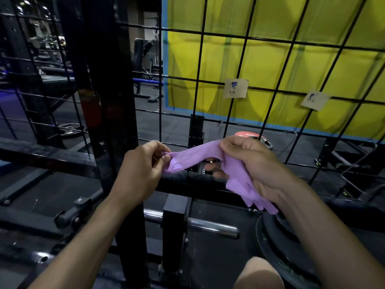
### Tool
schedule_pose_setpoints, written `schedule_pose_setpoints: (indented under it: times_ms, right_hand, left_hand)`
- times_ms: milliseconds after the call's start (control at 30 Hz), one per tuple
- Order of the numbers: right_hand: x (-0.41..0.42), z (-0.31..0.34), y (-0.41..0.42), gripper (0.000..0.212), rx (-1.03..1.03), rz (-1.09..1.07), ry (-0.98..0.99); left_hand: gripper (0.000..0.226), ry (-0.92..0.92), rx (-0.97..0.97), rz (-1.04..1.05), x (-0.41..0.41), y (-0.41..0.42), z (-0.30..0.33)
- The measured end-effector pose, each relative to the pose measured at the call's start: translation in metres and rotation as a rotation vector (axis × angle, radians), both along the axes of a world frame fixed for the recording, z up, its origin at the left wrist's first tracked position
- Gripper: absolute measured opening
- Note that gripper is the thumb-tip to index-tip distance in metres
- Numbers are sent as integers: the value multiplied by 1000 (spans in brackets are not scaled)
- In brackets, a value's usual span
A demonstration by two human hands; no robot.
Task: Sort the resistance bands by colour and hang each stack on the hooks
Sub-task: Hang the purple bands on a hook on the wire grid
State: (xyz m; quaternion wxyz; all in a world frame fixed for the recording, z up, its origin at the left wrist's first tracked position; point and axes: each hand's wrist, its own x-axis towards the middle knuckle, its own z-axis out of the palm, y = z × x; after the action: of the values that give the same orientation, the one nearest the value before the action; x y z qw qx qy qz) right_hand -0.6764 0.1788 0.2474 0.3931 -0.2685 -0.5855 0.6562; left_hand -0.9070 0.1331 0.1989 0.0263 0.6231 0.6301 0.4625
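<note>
A purple resistance band (198,155) stretches between both hands in front of a black wire grid (241,59). My left hand (143,163) pinches its left end between thumb and fingers. My right hand (252,163) grips the bunched right part, and folded purple layers hang down below that fist. Two paper labels, one (235,88) and another (314,100), hang on the grid above my right hand. No hook shows clearly.
A black rack upright (108,80) stands left of the grid. A chrome bar (208,223) and a black weight plate (277,247) lie below my hands. A yellow wall (291,69) is behind the grid, with a red plate (248,134) on the floor.
</note>
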Motion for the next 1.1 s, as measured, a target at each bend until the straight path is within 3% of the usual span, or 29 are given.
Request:
schedule_pose_setpoints:
  times_ms: [133, 333, 433, 500, 667, 800, 967, 1100]
  right_hand:
    - [2, 5, 0, 21, -21, 15, -33]
    - [4, 8, 0, 11, 25, -4, -62]
    - [7, 12, 0, 14, 32, 1, -94]
    - [8, 14, -1, 14, 7, 17, -101]
    - [10, 18, -2, 12, -29, 30, -108]
    - [13, 21, -1, 19, -1, 42, -156]
    - [11, 24, 0, 15, -37, 32, -135]
    - [10, 25, 1, 15, -54, 13, -162]
  left_hand:
    - [9, -3, -43, -92, 8, 1, -2]
    - [6, 132, -178, -155, -1, -8, 0]
    - [14, 176, -115, -188, -1, -9, 16]
    - [15, 92, -53, -233, 11, -2, 31]
    - [47, -140, -195, -471, 46, 21, 42]
    - [55, -442, -288, -600, 48, 25, 44]
    - [54, -518, -345, -653, 46, 25, 49]
    - [39, -531, -447, -678, 48, 21, 54]
